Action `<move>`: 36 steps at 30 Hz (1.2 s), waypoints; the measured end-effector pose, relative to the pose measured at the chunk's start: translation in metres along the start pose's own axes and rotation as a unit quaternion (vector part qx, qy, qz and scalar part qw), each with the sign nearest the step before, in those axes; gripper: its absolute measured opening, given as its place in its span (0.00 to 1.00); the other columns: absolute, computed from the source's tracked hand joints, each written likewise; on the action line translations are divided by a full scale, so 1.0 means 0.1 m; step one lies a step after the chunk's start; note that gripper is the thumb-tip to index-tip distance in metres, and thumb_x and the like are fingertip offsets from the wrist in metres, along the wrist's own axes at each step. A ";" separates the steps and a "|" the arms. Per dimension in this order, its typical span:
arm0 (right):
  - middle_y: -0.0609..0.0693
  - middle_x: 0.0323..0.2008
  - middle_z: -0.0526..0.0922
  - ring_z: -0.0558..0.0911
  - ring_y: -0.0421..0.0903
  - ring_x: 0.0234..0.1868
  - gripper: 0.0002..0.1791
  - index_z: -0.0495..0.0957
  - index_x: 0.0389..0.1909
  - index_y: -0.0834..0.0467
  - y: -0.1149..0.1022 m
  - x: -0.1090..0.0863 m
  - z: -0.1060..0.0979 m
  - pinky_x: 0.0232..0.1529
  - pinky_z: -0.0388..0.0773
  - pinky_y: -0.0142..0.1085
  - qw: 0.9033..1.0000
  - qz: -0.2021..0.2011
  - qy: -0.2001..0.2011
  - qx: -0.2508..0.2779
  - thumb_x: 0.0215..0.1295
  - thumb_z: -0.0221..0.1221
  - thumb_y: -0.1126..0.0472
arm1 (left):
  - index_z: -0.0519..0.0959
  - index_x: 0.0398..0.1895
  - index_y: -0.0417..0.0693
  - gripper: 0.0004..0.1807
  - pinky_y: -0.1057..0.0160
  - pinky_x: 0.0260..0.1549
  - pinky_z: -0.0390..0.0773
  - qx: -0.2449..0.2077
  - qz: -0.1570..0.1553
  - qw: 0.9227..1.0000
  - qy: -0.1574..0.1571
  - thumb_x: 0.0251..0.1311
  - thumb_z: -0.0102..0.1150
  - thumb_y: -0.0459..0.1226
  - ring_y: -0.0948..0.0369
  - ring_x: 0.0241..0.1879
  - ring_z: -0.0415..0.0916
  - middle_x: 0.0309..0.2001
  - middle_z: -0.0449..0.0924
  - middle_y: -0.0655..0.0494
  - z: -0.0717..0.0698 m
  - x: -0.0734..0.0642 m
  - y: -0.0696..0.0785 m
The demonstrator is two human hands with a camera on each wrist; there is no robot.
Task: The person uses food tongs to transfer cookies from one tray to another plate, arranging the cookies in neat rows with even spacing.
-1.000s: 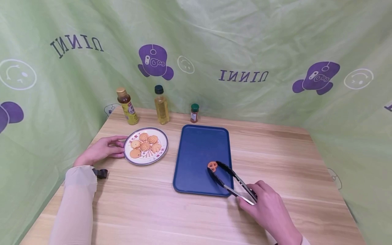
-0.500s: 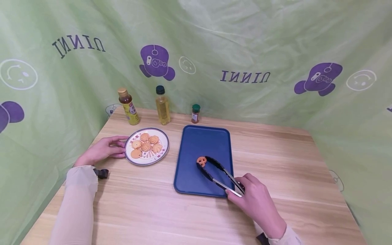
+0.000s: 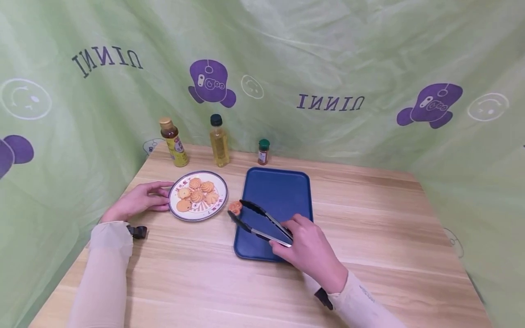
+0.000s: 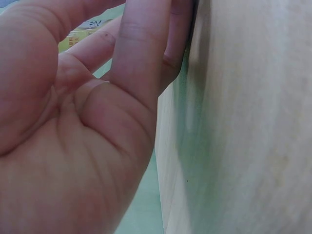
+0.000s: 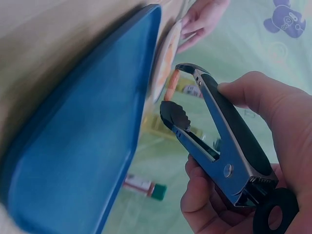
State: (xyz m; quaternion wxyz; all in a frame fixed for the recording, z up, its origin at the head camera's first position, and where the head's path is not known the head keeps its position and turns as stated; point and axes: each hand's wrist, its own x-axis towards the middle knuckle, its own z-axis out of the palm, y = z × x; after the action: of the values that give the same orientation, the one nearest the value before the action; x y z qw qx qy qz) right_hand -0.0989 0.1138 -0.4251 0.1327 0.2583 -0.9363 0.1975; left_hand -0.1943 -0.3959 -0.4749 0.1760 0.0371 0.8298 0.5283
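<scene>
My right hand [image 3: 309, 248] grips a pair of kitchen tongs [image 3: 262, 234], thumb along one arm and fingers around the other. Between the dark tips of the tongs is a pretzel-shaped cookie [image 3: 235, 208], held over the gap between plate and tray; the right wrist view shows this pretzel [image 5: 171, 84] edge-on. My left hand [image 3: 141, 198] touches the left rim of a round plate [image 3: 213, 212], fingers extended. Several round and swirled cookies [image 3: 198, 196] lie on the plate. In the left wrist view the palm of my left hand [image 4: 92, 117] fills much of the picture.
A blue tray [image 3: 279, 187] lies under the tongs, right of the plate. Along the back stand a yellow-labelled bottle [image 3: 176, 148], an oil bottle [image 3: 219, 146] and a green-capped spice jar [image 3: 264, 152]. A green printed curtain [image 3: 328, 54] hangs behind the wooden table [image 3: 184, 273].
My right hand has carried the tongs and pretzel leftward, from above the tray to beyond its left edge near the plate. My left hand has kept its place at the rim.
</scene>
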 end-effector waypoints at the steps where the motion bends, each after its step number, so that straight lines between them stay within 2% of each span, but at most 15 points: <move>1: 0.48 0.33 0.84 0.76 0.41 0.31 0.23 0.92 0.43 0.62 -0.03 0.03 0.02 0.28 0.79 0.30 1.000 -0.003 -0.002 0.001 0.58 0.81 0.47 | 0.58 0.88 0.32 0.40 0.64 0.55 0.95 -0.003 0.000 1.000 -0.001 0.79 0.63 0.29 0.70 0.49 0.89 0.68 0.75 0.26 0.00 0.00 0.00; 10: 0.48 0.35 0.85 0.81 0.43 0.34 0.24 0.92 0.45 0.61 -0.29 0.34 0.22 0.32 0.87 0.34 0.999 -0.037 -0.020 0.027 0.60 0.79 0.45 | 0.59 0.87 0.31 0.39 0.64 0.55 0.95 -0.004 0.003 1.000 -0.001 0.79 0.63 0.28 0.70 0.49 0.89 0.67 0.75 0.25 -0.01 -0.01 -0.02; 18: 0.48 0.32 0.83 0.80 0.44 0.32 0.21 0.92 0.41 0.61 -0.50 0.60 0.40 0.31 0.88 0.37 0.997 -0.059 -0.045 0.022 0.64 0.77 0.45 | 0.58 0.88 0.31 0.40 0.64 0.55 0.95 -0.018 0.001 1.000 -0.001 0.79 0.63 0.28 0.69 0.48 0.90 0.68 0.74 0.24 0.00 -0.02 -0.01; 24: 0.48 0.31 0.82 0.80 0.44 0.31 0.20 0.91 0.38 0.61 -0.54 0.68 0.48 0.31 0.88 0.38 0.997 -0.053 -0.048 0.012 0.63 0.76 0.46 | 0.59 0.87 0.31 0.39 0.63 0.55 0.95 -0.017 0.008 1.000 0.000 0.78 0.63 0.28 0.69 0.48 0.89 0.67 0.75 0.25 0.00 0.01 -0.01; 32: 0.48 0.29 0.80 0.76 0.44 0.29 0.19 0.90 0.34 0.60 -0.55 0.72 0.51 0.29 0.86 0.37 0.997 -0.067 -0.046 -0.005 0.63 0.76 0.45 | 0.62 0.86 0.31 0.39 0.66 0.53 0.95 0.031 0.019 0.999 0.008 0.78 0.65 0.30 0.71 0.48 0.89 0.65 0.80 0.26 -0.02 0.02 -0.05; 36: 0.47 0.29 0.79 0.76 0.44 0.29 0.20 0.89 0.35 0.59 -0.55 0.72 0.51 0.27 0.84 0.36 0.997 -0.065 -0.049 -0.006 0.62 0.76 0.45 | 0.61 0.86 0.31 0.39 0.65 0.54 0.95 0.016 0.014 1.000 0.005 0.78 0.64 0.29 0.70 0.48 0.89 0.66 0.78 0.25 -0.01 0.01 -0.04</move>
State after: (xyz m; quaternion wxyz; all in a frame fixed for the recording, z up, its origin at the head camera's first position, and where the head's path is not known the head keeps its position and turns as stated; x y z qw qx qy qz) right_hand -0.1364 0.0170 -0.4281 0.1010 0.3271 -0.9240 0.1704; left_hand -0.1953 -0.3980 -0.4780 0.1638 0.0488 0.8383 0.5178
